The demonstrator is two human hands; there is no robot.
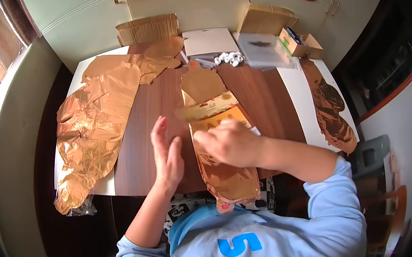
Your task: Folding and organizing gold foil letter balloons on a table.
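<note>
A long copper-coloured foil balloon [230, 180] lies flat before me, its near end hanging over the table's front edge. Across its middle rests a yellow and orange package [232, 113] with a printed card top. My right hand [230, 143] is closed over the lower part of this package and the foil; whatever its fingers grip is hidden. To the left of the balloon, my left hand [166, 153] is raised above the wood, thumb apart from the fingers, holding nothing. A blurred brownish patch shows at the package's left corner.
Large crumpled copper foil balloons [96, 123] cover the table's left side; another foil strip [328, 109] lies at the right. Along the back are white round pieces [229, 59], a white board [209, 42], clear plastic sheets [263, 48] and a small cardboard box [300, 44].
</note>
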